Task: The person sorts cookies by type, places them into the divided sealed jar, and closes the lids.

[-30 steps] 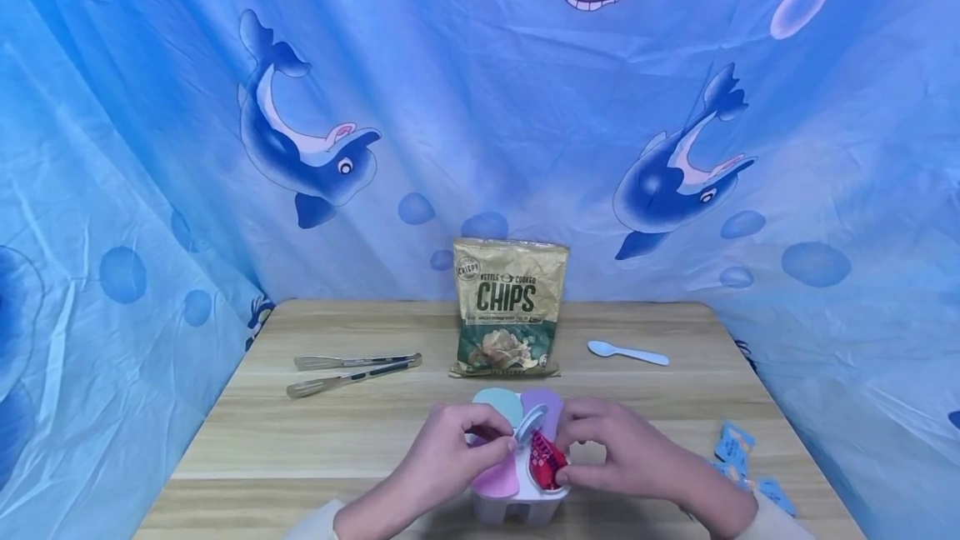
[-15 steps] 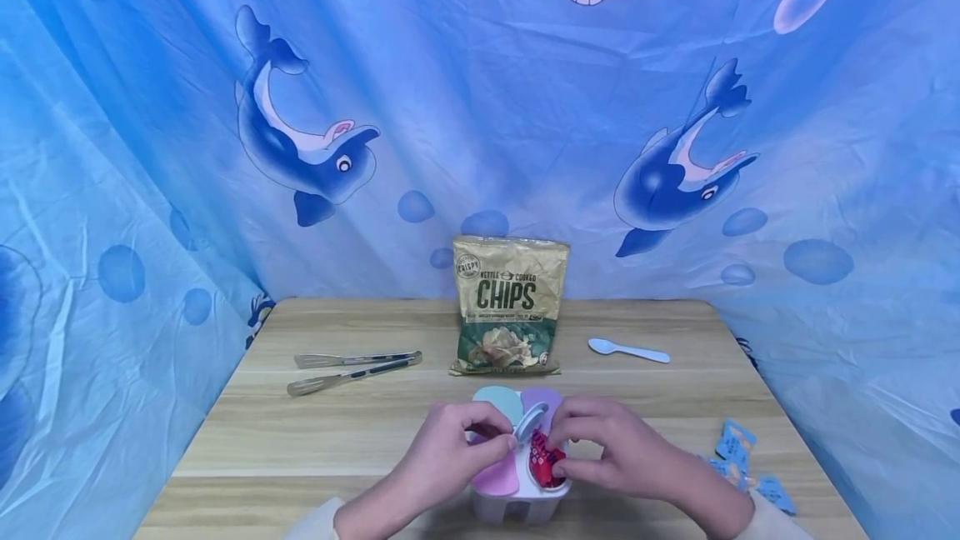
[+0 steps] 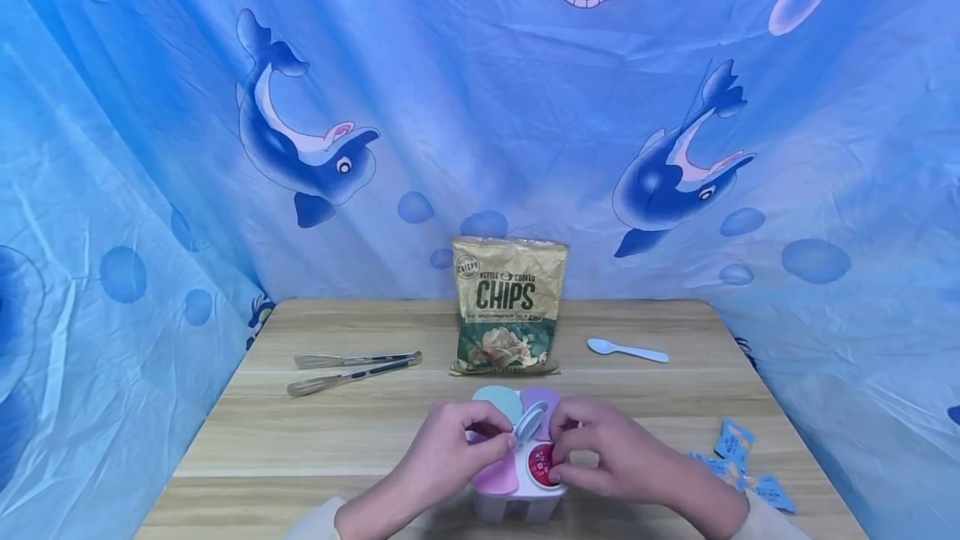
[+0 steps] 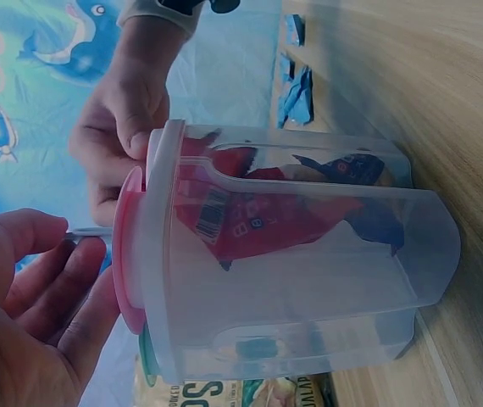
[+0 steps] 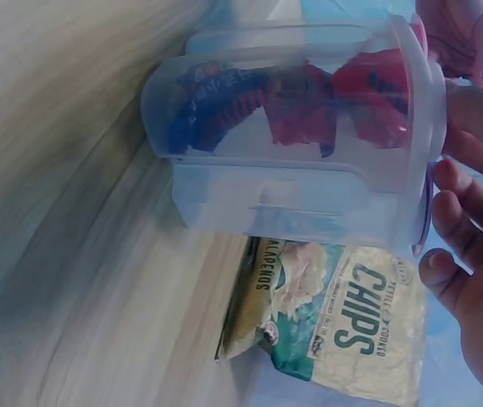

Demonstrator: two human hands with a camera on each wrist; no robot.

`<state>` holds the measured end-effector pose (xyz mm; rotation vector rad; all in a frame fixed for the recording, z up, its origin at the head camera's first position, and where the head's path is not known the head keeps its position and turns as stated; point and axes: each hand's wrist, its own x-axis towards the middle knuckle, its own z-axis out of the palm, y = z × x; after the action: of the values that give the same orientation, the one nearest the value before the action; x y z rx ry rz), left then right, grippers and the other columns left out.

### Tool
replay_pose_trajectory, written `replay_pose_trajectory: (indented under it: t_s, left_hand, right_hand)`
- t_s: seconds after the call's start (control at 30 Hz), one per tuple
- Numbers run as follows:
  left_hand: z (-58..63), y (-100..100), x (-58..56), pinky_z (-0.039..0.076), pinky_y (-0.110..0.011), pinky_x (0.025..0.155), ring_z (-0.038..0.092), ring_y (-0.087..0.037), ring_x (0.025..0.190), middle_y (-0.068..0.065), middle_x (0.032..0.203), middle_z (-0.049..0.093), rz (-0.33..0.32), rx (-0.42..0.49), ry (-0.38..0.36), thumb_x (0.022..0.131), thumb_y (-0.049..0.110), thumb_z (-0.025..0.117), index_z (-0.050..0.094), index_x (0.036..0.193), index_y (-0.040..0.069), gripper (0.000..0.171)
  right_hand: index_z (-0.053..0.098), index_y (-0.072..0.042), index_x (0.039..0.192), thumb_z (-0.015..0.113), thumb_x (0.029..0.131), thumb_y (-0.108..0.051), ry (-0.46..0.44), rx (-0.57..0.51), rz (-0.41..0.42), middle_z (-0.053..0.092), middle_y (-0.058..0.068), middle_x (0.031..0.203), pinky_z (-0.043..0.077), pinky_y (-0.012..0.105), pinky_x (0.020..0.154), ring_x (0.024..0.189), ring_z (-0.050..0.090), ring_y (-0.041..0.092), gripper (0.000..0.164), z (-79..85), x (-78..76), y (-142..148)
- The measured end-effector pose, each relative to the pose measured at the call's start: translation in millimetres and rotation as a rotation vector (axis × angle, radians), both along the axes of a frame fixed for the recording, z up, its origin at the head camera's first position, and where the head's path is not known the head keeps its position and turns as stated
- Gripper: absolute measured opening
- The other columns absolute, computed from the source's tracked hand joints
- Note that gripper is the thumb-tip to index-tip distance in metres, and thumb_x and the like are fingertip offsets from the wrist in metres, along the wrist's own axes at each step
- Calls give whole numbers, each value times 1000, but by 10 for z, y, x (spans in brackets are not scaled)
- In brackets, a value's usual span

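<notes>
- red printed glossy packet (image 3: 540, 463) sits in the near right compartment of the clear plastic four-part box (image 4: 301, 309).
- left hand (image 3: 459, 445) pinches the raised pale plastic lid (image 3: 529, 422) between thumb and fingers.
- right hand (image 3: 609, 448) bends its fingers at the opening; whether they grip the packet, i cannot tell.
- packing looks nearly done, a dark blue packet (image 5: 212, 110) also inside; only this lid stands unclosed, the pink cover (image 3: 498, 478), mint-green cover (image 3: 497, 398) and purple cover (image 3: 538, 403) lying flat.
</notes>
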<state>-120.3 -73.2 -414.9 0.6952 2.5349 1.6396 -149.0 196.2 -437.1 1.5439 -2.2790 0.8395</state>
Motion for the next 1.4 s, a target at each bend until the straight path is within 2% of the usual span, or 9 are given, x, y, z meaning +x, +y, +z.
replay_pose_trajectory:
  t_s: [0.17,0.27,0.4,0.57,0.8,1.03,1.13,1.33,1.4]
  left_hand:
    - [-8,1,5,60,-26,76,70,-2,80,12,85,75,-2,0,5,88,15,78,79,92,16,4]
    - [-10,1,3,60,-26,76,70,-2,80,12,85,76,-2,-1,12,88,16,78,79,92,16,4]
    - [-11,2,-1,60,-26,76,70,-2,80,12,84,76,-2,0,21,88,16,78,78,92,16,4]
    - [-14,2,-1,60,-26,76,70,-2,80,12,84,76,-3,3,23,88,15,78,79,92,16,4]
    - [-25,8,2,60,-26,77,71,-2,81,11,86,76,2,9,30,88,15,78,78,92,17,5]
    - [-24,16,2,60,-26,76,70,-2,80,12,84,76,14,-4,41,87,13,78,78,91,19,7]
    - [-25,17,5,60,-26,76,70,-1,80,13,84,75,16,-10,43,87,13,78,78,90,19,7]
    - [-31,19,-4,60,-26,76,69,-1,80,14,84,75,16,-15,45,87,13,78,78,91,20,8]
    - [-31,17,-10,60,-26,76,70,-1,80,14,84,75,16,-15,46,88,13,78,78,91,20,7]
  right_hand:
    - [69,-29,104,84,87,-27,-64,-21,-29,63,-18,104,50,11,80,91,61,-3,23,-27,7,-15]
    - [74,-28,106,84,87,-26,-38,-27,-16,65,-18,104,49,10,82,93,61,-4,21,-21,1,-25]
    - [79,-27,99,83,87,-24,39,-30,10,63,-18,97,46,6,81,90,57,-5,13,4,-5,-38]
    - [80,-25,98,81,88,-19,103,20,16,64,-17,95,46,7,81,88,56,-3,12,46,-2,-49]
    - [76,-26,103,80,88,-15,87,54,31,71,-16,98,51,10,81,90,64,-4,18,51,-15,-79]
    - [79,-26,91,85,83,-17,172,29,-44,60,-15,95,48,8,76,85,58,-2,13,9,-50,-95]
    - [80,-27,87,86,82,-22,157,22,-79,56,-15,95,44,7,73,84,53,-2,9,9,-58,-88]
    - [80,-30,86,80,90,-30,109,84,-85,49,-17,93,37,5,71,82,44,-4,4,25,-53,-75]
    - [80,-31,87,78,91,-31,89,95,-89,49,-17,94,38,6,71,81,45,-4,4,23,-52,-71]
